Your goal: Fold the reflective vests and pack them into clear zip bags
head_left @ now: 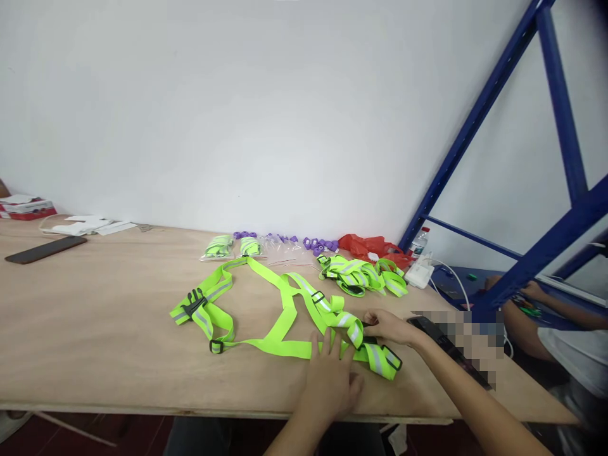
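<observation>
A neon-green reflective strap harness [285,304] with black buckles lies spread on the wooden table [95,329]. My left hand [330,380] rests flat on its near right part, fingers stretched out. My right hand [387,326] pinches the strap by a black buckle at the harness's right end.
A pile of folded green straps [363,275] lies behind, with bagged straps [218,247], purple parts [320,245] and a red bag [370,246] by the wall. A dark phone [45,249] lies far left. A blue rack frame [522,190] stands right; another person's arm [546,297] reaches behind it.
</observation>
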